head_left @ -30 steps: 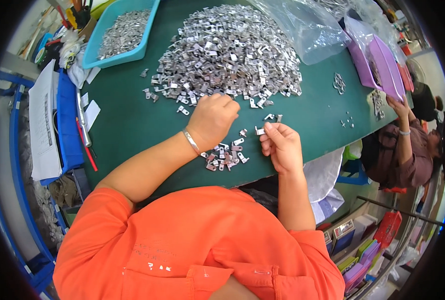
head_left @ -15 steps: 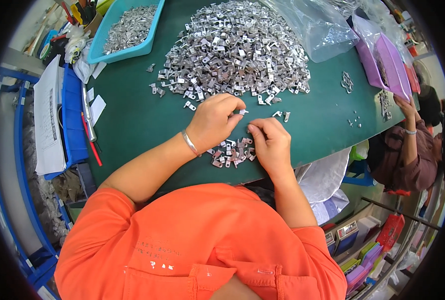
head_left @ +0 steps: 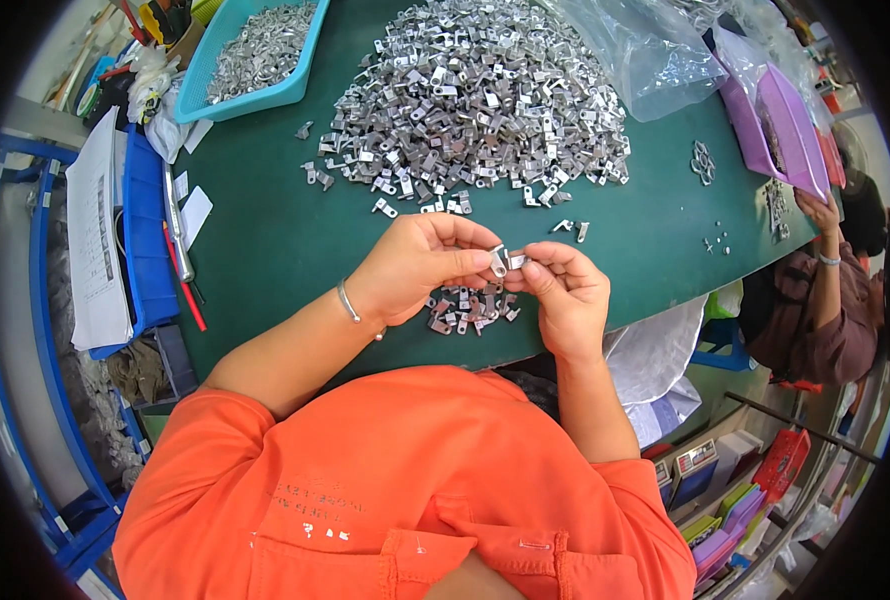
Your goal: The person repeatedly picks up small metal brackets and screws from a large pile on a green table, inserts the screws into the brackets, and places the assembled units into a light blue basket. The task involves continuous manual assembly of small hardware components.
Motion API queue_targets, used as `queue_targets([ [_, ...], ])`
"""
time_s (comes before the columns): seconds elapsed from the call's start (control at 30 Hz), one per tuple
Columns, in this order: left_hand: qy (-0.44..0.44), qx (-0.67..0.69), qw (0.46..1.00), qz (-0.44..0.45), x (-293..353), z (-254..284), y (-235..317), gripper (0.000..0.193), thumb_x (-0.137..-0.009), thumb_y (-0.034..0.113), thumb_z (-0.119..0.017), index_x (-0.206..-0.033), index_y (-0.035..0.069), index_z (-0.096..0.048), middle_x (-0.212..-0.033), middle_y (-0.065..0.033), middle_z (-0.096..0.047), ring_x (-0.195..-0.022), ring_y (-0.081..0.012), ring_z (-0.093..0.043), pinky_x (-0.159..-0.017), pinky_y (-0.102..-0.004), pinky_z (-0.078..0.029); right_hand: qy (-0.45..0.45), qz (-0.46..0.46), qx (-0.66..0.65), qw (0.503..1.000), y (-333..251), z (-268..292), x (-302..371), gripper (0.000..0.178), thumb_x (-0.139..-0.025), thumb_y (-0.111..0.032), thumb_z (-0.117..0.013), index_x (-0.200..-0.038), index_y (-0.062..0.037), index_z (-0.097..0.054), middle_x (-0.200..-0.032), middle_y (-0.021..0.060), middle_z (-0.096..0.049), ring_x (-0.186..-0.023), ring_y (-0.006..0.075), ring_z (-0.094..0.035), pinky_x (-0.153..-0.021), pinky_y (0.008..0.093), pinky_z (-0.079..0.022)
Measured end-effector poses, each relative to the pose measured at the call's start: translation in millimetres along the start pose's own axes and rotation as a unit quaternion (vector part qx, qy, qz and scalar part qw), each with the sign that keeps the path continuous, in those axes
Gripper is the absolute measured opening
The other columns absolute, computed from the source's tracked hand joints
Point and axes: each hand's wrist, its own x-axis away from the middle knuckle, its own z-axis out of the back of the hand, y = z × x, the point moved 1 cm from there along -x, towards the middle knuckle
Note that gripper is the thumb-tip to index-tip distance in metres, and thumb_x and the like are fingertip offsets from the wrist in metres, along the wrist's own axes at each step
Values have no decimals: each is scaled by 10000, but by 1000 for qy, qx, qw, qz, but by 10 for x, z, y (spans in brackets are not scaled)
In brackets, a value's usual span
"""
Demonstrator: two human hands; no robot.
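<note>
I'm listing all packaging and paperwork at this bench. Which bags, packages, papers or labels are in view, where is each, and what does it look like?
Clear plastic bag: far right of the green table, crumpled, see-through.
Purple bag: far right edge, flat, translucent purple.
Printed white sheet: far left, on the blue bin, rectangular.
Small white slips: left table edge, blank-looking.
Colourful boxes: lower right shelf, small, mixed colours.

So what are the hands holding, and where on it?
Both hands, left and right, pinch small metal parts by their ends between fingertips.
</note>
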Motion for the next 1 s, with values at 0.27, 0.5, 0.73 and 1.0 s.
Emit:
queue_targets([
  [0.27, 11, -295, 953, -70, 176, 122, -30, 42, -815, 2, -695, -842, 0, -664, -884, -64, -676, -745, -124, -643, -641, -237, -518, 15, 10, 71, 997, -9, -10, 87, 130, -868, 52, -629, -998, 52, -634, -946, 134, -688, -831, 205, -689, -749, 292, -571],
  [0.5, -44, -513, 825, -232, 213, 143, -3, 40, -735, 32, -710, -760, 38, -679, -792, -49, -665, -720, -186, -609, -618, -291, -482, 6, 364, 551, 751, -148, 66, -135, 100, -756, 26, -649, -836, -33, -661, -847, 105, -647, -785, 288, -592, -716, 380, -464],
  [0.73, 133, -642, 642, -397, -251, 169, 60, 213, -724, 54, -733, -912, 29, -635, -926, -93, -581, -856, -295, -573, -760, -370, -473, 97, 268, 599, 748, -171, 248, -221, 127, -769, 13, -685, -887, -35, -689, -876, 99, -634, -796, 219, -592, -726, 337, -468],
  [1.0, 149, -651, 635, -387, -323, 143, 46, 230, -680, 34, -737, -879, 30, -622, -887, -96, -586, -831, -298, -577, -733, -378, -475, 79, 80, 168, 979, -126, 190, -15, 74, -837, 44, -663, -910, 36, -674, -904, 53, -642, -775, 116, -596, -691, 232, -490],
])
